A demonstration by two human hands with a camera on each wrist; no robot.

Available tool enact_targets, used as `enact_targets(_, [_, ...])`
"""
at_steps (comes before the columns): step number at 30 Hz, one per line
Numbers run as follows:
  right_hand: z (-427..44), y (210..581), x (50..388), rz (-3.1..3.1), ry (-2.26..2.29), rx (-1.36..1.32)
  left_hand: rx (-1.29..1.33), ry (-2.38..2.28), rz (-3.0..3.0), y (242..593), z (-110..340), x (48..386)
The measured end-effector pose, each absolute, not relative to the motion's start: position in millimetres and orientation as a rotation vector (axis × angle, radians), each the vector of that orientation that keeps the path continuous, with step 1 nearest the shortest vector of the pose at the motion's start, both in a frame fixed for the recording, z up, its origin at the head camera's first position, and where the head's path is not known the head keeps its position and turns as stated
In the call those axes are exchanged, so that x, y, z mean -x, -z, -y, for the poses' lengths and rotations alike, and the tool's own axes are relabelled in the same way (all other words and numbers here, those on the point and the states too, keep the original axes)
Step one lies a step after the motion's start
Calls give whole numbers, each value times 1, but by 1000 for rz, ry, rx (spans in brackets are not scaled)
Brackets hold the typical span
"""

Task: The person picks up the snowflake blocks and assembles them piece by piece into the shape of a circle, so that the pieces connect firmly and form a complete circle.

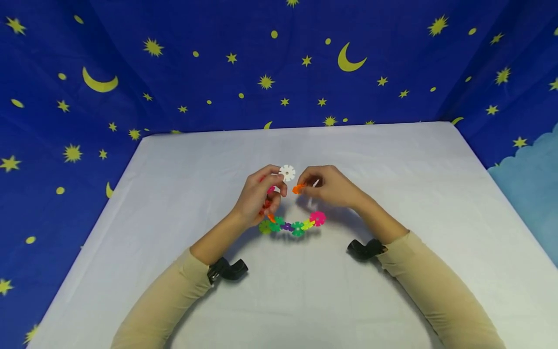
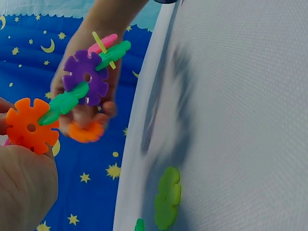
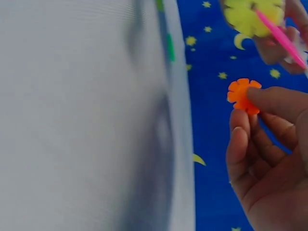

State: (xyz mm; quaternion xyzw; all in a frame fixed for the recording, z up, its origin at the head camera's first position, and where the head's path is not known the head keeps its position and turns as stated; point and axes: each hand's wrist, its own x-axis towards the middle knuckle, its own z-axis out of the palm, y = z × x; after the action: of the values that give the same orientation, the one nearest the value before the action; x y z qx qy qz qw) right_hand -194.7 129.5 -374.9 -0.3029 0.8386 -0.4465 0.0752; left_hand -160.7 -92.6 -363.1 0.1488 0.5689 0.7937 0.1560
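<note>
A chain of slotted plastic snowflake discs hangs from my left hand (image 1: 255,198), which grips it between thumb and fingers. A white disc (image 1: 286,173) stands at the chain's upper end, beside the left fingertips. The lower part curves right through green and purple discs (image 2: 86,77) to a pink disc (image 1: 317,219). My right hand (image 1: 333,186) pinches a single orange disc (image 3: 243,96) between thumb and fingers, just right of the white disc and apart from it. Part of the chain is hidden behind the left palm.
A lime green disc (image 2: 167,198) lies on the white tabletop (image 1: 279,300) below the hands. Black wrist mounts (image 1: 365,249) sit at both sleeve cuffs. A blue cloth (image 1: 244,29) with yellow stars and moons hangs behind the table.
</note>
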Motion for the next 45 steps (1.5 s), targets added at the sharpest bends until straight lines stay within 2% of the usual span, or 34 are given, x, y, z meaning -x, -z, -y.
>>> enact_targets(12, [-140,339,182,-2613,1476,1142,-389,-2278,-1608,361,92,160])
enact_targets(21, [-132,309,161,-2629,1599,1241,-401,-2287,-1610,363,93,161])
enact_targets(38, [-121,309,155,-2670,1579,1430,-416,-2252,-1633,362,93,159])
enact_targets(45, [-123,330,167,-2699,1560,1439,-500,-2274,-1576,363,93,159])
